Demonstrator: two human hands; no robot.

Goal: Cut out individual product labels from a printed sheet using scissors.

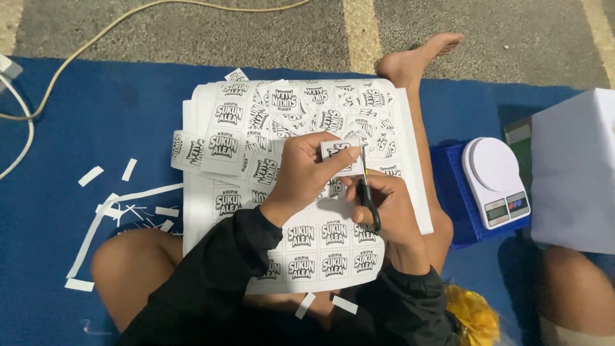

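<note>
Scissors (367, 192) in right hand (391, 211) cut left hand's (304, 176) label (341, 154).

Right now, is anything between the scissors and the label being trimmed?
Nothing visible. The left hand pinches the small cut label by its left side, and the scissors in the right hand already meet its right edge. The loose labels lie underneath on the printed sheets.

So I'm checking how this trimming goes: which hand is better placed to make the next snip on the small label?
Probably the right hand: it holds the scissors at the label pinched by the left hand.
</note>
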